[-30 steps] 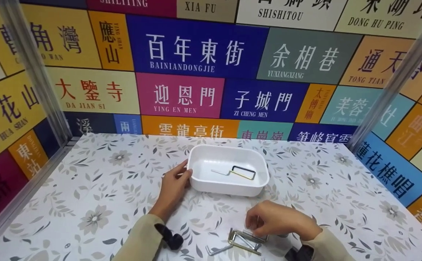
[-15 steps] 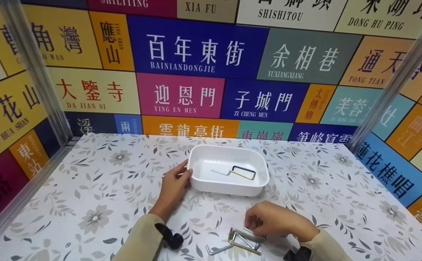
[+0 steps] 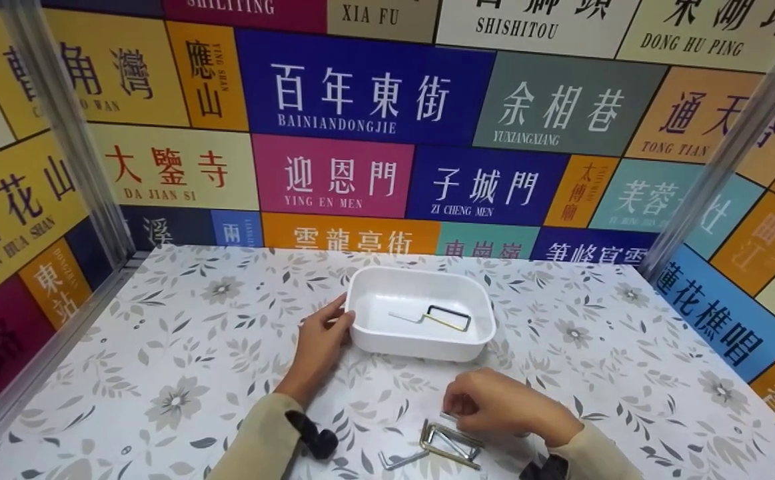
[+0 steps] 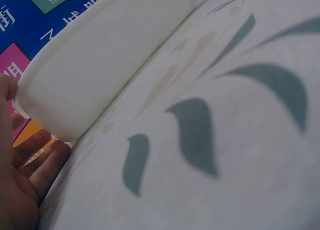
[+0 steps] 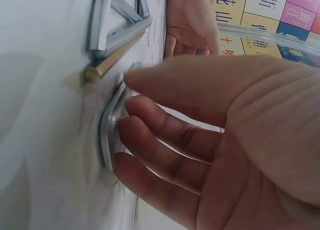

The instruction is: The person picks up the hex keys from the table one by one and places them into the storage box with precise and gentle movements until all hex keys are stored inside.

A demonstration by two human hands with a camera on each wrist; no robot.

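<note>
In the head view my left hand point(image 3: 320, 340) holds the left end of a white plastic box point(image 3: 420, 347), thumb at the rim and fingers against the outer wall. Inside the box lie a silver, a yellowish and a black hex key point(image 3: 450, 311). My right hand point(image 3: 497, 403) is low over the table in front of the box, fingers curled. The right wrist view shows its thumb and fingertips pinching a bent silver hex key point(image 5: 106, 132) close to the tabletop. Beside it lies a loose pile of silver and brass-coloured hex keys point(image 3: 450, 456).
A single silver hex key point(image 3: 406, 459) lies at the pile's left. The table point(image 3: 240, 373) has a floral cover. Behind it stands a wall of coloured name panels point(image 3: 360, 87), with metal posts point(image 3: 87, 153) at both corners.
My right hand has shifted slightly left, and the end of a silver hex key now shows below its fingertips. The left hand and the box have stayed in place.
</note>
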